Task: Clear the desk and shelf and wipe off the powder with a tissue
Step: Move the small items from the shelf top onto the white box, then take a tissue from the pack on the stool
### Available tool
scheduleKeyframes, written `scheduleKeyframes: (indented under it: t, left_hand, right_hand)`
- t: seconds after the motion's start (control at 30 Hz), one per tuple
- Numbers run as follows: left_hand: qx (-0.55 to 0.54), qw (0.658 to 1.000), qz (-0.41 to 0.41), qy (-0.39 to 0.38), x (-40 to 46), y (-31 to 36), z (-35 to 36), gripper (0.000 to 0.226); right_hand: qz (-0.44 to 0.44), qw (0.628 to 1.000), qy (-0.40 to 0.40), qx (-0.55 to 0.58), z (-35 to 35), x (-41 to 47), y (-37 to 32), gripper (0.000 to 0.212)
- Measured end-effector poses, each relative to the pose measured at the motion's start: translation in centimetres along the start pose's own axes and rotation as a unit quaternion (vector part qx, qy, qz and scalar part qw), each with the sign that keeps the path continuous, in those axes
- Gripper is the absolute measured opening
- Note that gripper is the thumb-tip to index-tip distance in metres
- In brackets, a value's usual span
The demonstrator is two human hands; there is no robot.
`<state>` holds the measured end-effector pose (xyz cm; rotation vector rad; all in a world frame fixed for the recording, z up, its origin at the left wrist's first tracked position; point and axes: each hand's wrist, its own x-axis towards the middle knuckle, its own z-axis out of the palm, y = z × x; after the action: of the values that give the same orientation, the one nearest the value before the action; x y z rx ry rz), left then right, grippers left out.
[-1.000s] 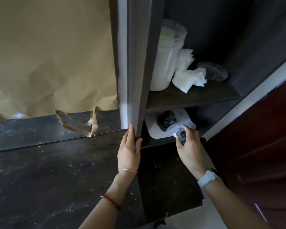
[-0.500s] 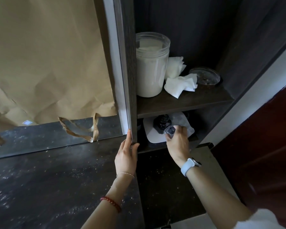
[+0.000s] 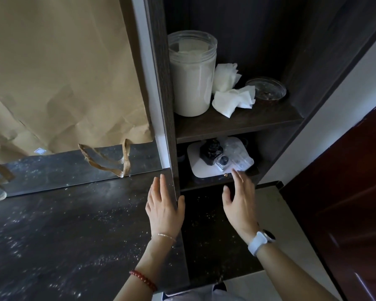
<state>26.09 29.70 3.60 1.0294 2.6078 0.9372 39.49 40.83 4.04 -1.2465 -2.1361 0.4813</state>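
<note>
My left hand (image 3: 164, 208) rests flat against the shelf's upright side panel (image 3: 161, 83), thumb round its front edge. My right hand (image 3: 240, 199) hovers with straight fingers just in front of the lower shelf (image 3: 204, 185), holding nothing. On that shelf lies a white plate (image 3: 197, 164) bearing a dark lumpy object (image 3: 211, 149), a small clear bottle (image 3: 223, 161) and crinkled clear plastic (image 3: 240, 153). The upper shelf (image 3: 237, 124) carries a clear jar of white powder (image 3: 192, 72), crumpled white tissues (image 3: 232, 94) and a clear lid (image 3: 267, 89). White powder speckles the dark desk (image 3: 63, 224).
A brown paper bag (image 3: 59, 68) with woven handles (image 3: 105, 160) stands at the back of the desk. A lower dark surface (image 3: 215, 231) below the shelf is also dusted with powder. A dark red door (image 3: 345, 192) is at the right.
My right hand let go of the small clear bottle on the white plate and drew back from the lower shelf, fingers now straight. The view shifted left and down.
</note>
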Motion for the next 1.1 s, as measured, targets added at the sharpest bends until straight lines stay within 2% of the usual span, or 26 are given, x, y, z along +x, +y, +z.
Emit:
scheduleKeyframes:
  t: [0.07, 0.17, 0.27, 0.43, 0.5, 0.6, 0.7, 0.8, 0.87, 1.0, 1.1]
  left_hand:
    - [0.051, 0.998, 0.019, -0.01, -2.1, -1.1, 0.5, 0.069]
    - [0.119, 0.99, 0.042, -0.062, -4.9, -2.6, 1.7, 0.06]
    - [0.103, 0.976, 0.019, -0.189, -7.0, -3.1, 2.7, 0.06]
    - [0.134, 0.926, 0.175, -0.306, -9.2, -2.5, 4.6, 0.056]
    - [0.157, 0.89, 0.259, -0.34, -10.1, -1.7, 6.0, 0.055]
    - [0.192, 0.818, 0.363, -0.402, -12.5, 0.2, 8.2, 0.055]
    - [0.187, 0.729, 0.459, -0.473, -17.5, 2.8, 10.9, 0.055]
    - [0.18, 0.637, 0.541, -0.518, -23.9, 5.6, 12.5, 0.051]
    - [0.172, 0.579, 0.592, -0.534, -28.5, 7.5, 13.4, 0.051]
    - [0.168, 0.495, 0.665, -0.533, -37.5, 11.2, 15.3, 0.05]
    - [0.169, 0.479, 0.686, -0.522, -44.3, 13.9, 17.3, 0.048]
  right_hand:
    - [-0.02, 0.999, -0.029, -0.028, 0.0, -2.7, 1.5, 0.044]
    - [0.025, 0.991, -0.108, -0.068, 0.1, -7.3, 4.3, 0.052]
    - [0.104, 0.978, -0.152, -0.096, -0.5, -11.7, 6.2, 0.054]
    - [0.241, 0.95, -0.13, -0.15, -2.5, -19.5, 7.6, 0.049]
    - [0.336, 0.924, -0.092, -0.155, -3.9, -23.5, 7.5, 0.048]
    - [0.464, 0.874, -0.024, -0.143, -6.4, -30.2, 6.3, 0.049]
    - [0.585, 0.797, 0.057, -0.138, -9.1, -37.9, 4.8, 0.038]
    - [0.671, 0.719, 0.138, -0.114, -11.4, -44.4, 3.4, 0.046]
    - [0.719, 0.665, 0.172, -0.106, -12.8, -48.3, 3.3, 0.037]
    - [0.77, 0.587, 0.239, -0.076, -15.1, -55.1, 4.4, 0.037]
    - [0.784, 0.545, 0.294, -0.043, -17.7, -59.4, 6.3, 0.036]
